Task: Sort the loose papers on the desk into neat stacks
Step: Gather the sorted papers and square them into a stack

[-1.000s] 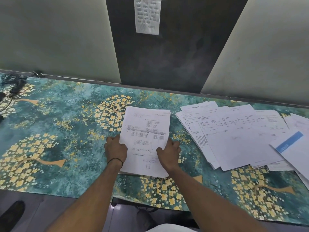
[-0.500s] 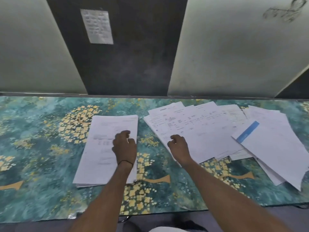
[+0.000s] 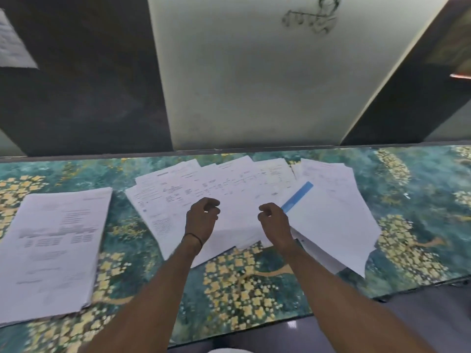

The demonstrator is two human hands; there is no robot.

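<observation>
A squared-up stack of printed papers (image 3: 51, 245) lies at the left of the desk. A loose, fanned-out spread of white sheets (image 3: 229, 189) covers the middle and right, one sheet bearing a blue stripe (image 3: 298, 196). My left hand (image 3: 201, 217) hovers over the middle of the spread with fingers curled and nothing in it; a thin dark band circles its wrist. My right hand (image 3: 274, 221) hovers just right of it, next to the blue stripe, fingers curled and likewise holding nothing.
The desk (image 3: 420, 200) wears a teal cover with yellow flower clusters and ends at a near edge at the lower right. Dark and pale wall panels (image 3: 254, 72) rise right behind it. A paper notice (image 3: 12, 47) hangs at the upper left.
My view has swung right. Both hands left the tidy stack and moved over the loose spread; the left hand crossed from the stack to the middle sheets.
</observation>
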